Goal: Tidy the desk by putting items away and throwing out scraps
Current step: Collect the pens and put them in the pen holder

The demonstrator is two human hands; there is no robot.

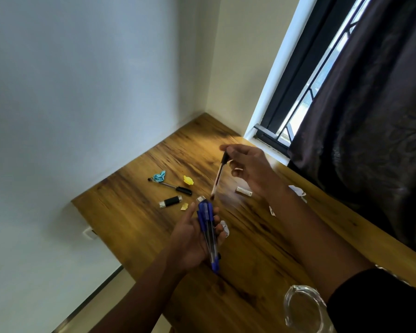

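1. We hold a bundle of blue-capped pens (208,233) in our left hand (192,239), fingers curled round the clear barrels just above the wooden desk (262,248). This bundle is our landmark. The pens are not lined up: one blue end pokes out below the palm, so we judge that a loose grip could let one slide out and drop.

2. Just beyond the bundle, our right hand (247,168) pinches a black-capped pen (218,177) by its cap end, and the barrel hangs down with its tip almost at the bundle's caps. The barrel is blurred. Held only at the cap, it may swing, miss the left palm, or pull free of the cap.

3. A small silver-tipped object (200,198) shows at the top of the bundle; we cannot tell whether it is in the hand or lying on the desk.

4. Left of and beyond the bundle lie a black USB stick (170,201), a small yellow scrap (184,206), another black-capped pen (169,186) with a crumpled blue paper (160,176) at its far end, and a crumpled yellow paper (188,180).

5. Right of and beyond the bundle lies a small white cylinder (244,191); white paper scraps (297,190) lie farther right, and one peeks out beside our left fingers. With both hands full, we risk brushing light scraps off the edge.

6. Nearer us than the bundle, to the right, stands a glass jar (300,308); our right sleeve is close to its rim and could knock it.
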